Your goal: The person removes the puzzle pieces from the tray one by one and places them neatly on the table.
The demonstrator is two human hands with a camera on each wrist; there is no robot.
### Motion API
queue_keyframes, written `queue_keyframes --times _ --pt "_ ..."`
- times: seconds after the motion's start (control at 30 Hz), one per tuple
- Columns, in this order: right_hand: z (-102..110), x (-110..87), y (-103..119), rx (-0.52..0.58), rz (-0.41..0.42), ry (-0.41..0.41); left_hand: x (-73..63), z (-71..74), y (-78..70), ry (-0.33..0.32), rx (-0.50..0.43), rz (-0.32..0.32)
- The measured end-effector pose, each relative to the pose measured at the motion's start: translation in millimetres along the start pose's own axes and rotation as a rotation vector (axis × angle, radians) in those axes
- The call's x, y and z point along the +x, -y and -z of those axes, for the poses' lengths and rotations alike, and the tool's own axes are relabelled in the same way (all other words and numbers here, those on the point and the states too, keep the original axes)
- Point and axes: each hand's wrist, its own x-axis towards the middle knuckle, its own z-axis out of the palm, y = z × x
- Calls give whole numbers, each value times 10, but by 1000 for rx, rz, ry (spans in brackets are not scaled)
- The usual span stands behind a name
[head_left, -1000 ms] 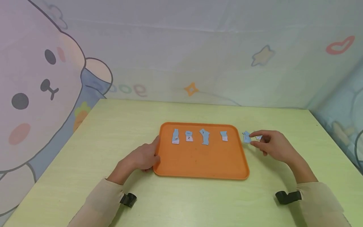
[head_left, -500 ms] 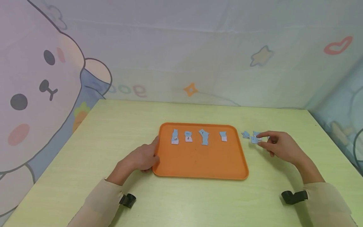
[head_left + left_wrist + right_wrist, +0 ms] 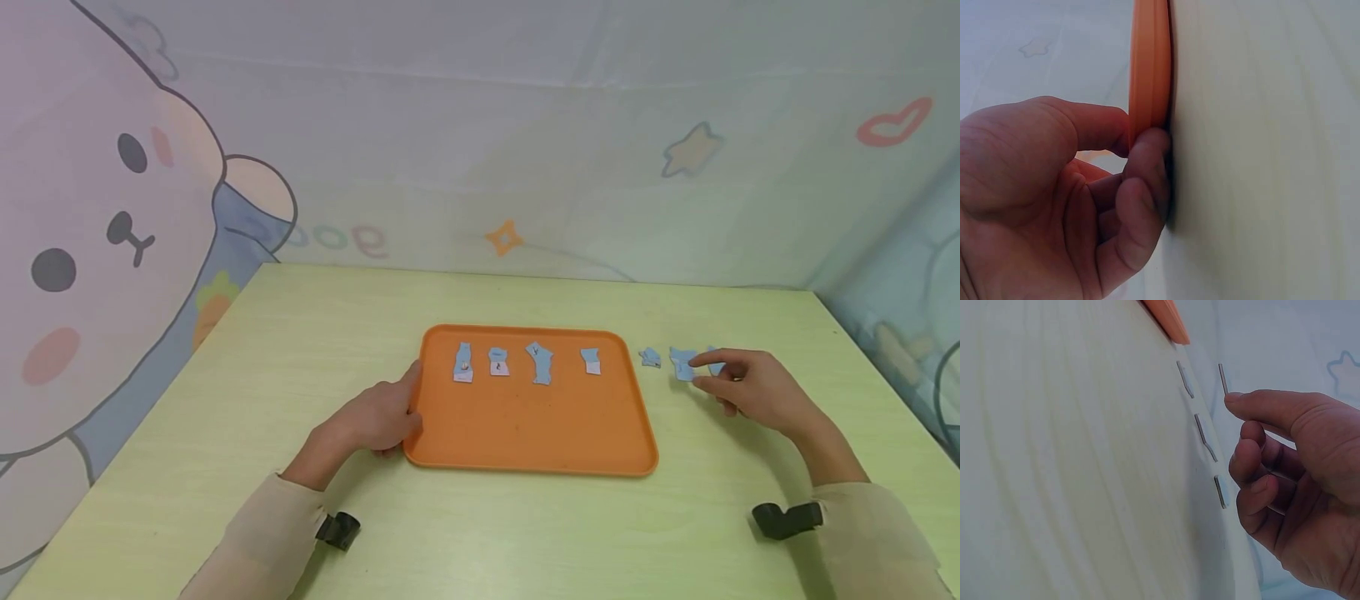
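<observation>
My left hand (image 3: 384, 414) grips the left rim of the orange tray (image 3: 517, 425), thumb on one side of the rim and curled fingers on the other in the left wrist view. My right hand (image 3: 753, 387) pinches a small, thin, light-blue puzzle piece (image 3: 1222, 379) between thumb and index finger, above the table right of the tray. Three more pieces lie below it in a row: a left piece (image 3: 1185, 380), a middle piece (image 3: 1205, 437) and a right piece (image 3: 1220, 492). The held piece overlaps the middle one in the head view, and the hand partly covers the right one.
Along the tray's far side lie blue-and-pink puzzle pieces: a tall one (image 3: 463, 364), a short one (image 3: 498, 362), a forked one (image 3: 539, 364) and one at the right (image 3: 592, 361). A printed cloth (image 3: 420, 142) hangs behind the pale table (image 3: 480, 533).
My right hand has moved right with the held puzzle piece, from beside the tray to over the middle table piece. The left table piece is now uncovered. My left hand stays on the tray.
</observation>
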Motion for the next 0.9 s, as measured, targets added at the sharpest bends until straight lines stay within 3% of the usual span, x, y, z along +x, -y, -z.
queue_keyframes --times 0.47,0.77,0.9 --pt "102 -42 -154 -42 -8 -15 -6 6 -16 -2 2 3" --pt "214 -78 -262 -55 -92 0 8 5 -13 11 3 13" --pt "227 -82 -316 -55 -88 -8 8 7 -5 9 2 12"
